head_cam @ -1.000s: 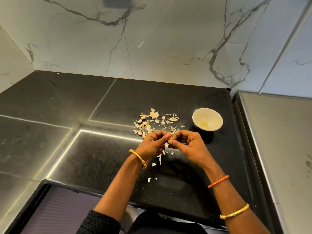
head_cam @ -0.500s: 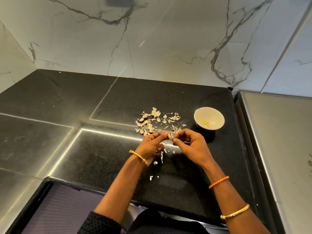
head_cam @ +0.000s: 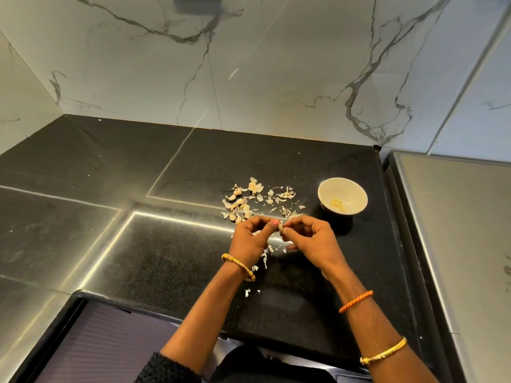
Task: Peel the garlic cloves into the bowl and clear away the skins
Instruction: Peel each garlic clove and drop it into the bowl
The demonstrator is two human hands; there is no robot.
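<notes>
A black stone tabletop (head_cam: pixel 171 252) fills the middle of the scene, backed at the far side by a white marble wall (head_cam: pixel 276 64) with grey veins. A steel surface (head_cam: pixel 459 230) lies along the right edge.

Both forearms reach in from the near side and meet over the middle of the tabletop. The left hand (head_cam: pixel 250 239) and the right hand (head_cam: pixel 312 240) face each other with curled fingers, and each grip pinches the same small garlic clove (head_cam: pixel 281 227) between thumb and fingertips, held just above the tabletop.

The white bowl (head_cam: pixel 356 193) stands to the far right of the hands, well apart from them, with a few pale peeled pieces (head_cam: pixel 337 203) at its bottom.

A scatter of cloves and papery skins (head_cam: pixel 249 201) lies just beyond the hands, left of the bowl. More skin flakes (head_cam: pixel 265 258) lie below and between the wrists, with a few tiny bits (head_cam: pixel 247 293) nearer the tabletop's near edge.
</notes>
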